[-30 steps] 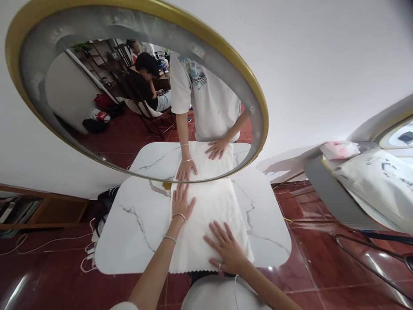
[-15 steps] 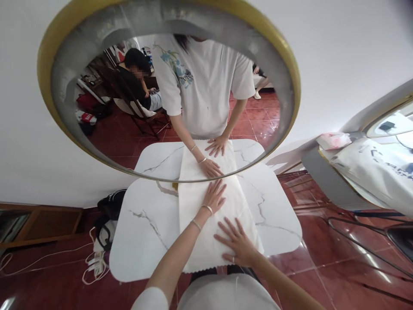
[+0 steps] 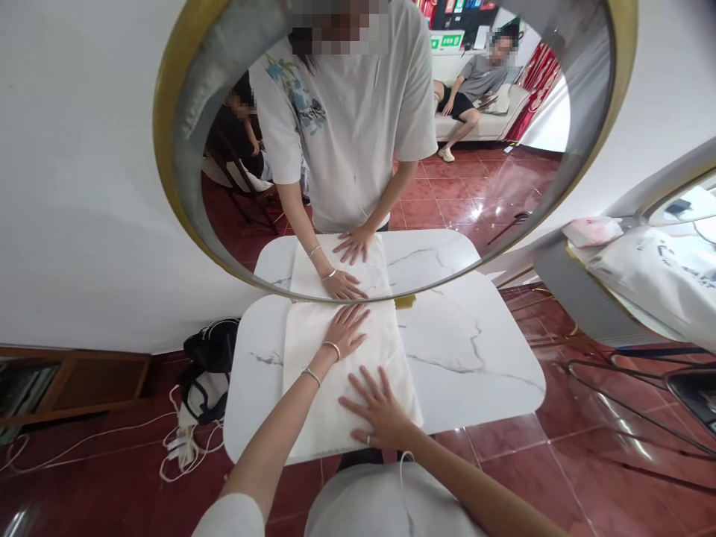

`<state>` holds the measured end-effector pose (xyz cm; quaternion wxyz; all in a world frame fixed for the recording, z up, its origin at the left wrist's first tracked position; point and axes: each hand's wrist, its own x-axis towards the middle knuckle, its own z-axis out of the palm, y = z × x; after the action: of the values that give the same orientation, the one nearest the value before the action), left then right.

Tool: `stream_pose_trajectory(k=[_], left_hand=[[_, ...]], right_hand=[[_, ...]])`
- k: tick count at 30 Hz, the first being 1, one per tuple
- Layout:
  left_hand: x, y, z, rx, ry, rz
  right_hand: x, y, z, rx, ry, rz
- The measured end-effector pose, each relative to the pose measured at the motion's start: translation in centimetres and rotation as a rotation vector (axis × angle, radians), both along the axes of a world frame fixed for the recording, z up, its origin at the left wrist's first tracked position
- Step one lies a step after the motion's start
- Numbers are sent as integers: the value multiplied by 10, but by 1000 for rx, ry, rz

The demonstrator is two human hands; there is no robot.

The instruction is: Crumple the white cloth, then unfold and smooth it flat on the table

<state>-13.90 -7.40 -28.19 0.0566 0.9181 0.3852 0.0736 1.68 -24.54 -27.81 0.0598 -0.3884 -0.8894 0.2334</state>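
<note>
A white folded cloth (image 3: 313, 358) lies flat on a white marble table (image 3: 475, 350). My left hand (image 3: 347, 330) presses flat on the cloth's far part, fingers stretched out, with two bracelets on the wrist. Lower down, my right hand (image 3: 377, 410) rests spread on the near part of the cloth, a ring on one finger. Both hands hold nothing. A round gold-framed mirror (image 3: 168, 179) on the wall behind the table reflects my hands and the cloth.
A black bag (image 3: 209, 358) and white cables (image 3: 179, 447) lie on the red tiled floor left of the table. A wooden shelf (image 3: 72, 373) runs low along the left wall. White bags (image 3: 654, 276) sit on another table at right. The mirror shows seated people behind me.
My left hand has slid rightward across the far part of the cloth, its fingers now pointing right. My right hand has stayed on the near part. The view has swung to the right.
</note>
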Motion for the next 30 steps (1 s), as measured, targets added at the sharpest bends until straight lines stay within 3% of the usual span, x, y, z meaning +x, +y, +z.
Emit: stream_pose_trajectory(k=[3,5,12,16,21,30], left_hand=[[-11,-2,3,-10,-15,13],[0,-4,3,-15,-50,-15],[97,-10,-5,-27,-113,-81],[116,-13,-7,-7,-99,-101],[88,-12,-3,-21,-55,-109],[2,-5,-3,-37,-36,-94]], right_hand=[[-10,2,2,-10,24,17],[-6,2,5,-6,27,21],[37,-17,5,-1,7,-51],[47,-24,0,-19,-1,-68],[23,-22,0,-105,39,-47],[-56,-12,4,-175,79,12]])
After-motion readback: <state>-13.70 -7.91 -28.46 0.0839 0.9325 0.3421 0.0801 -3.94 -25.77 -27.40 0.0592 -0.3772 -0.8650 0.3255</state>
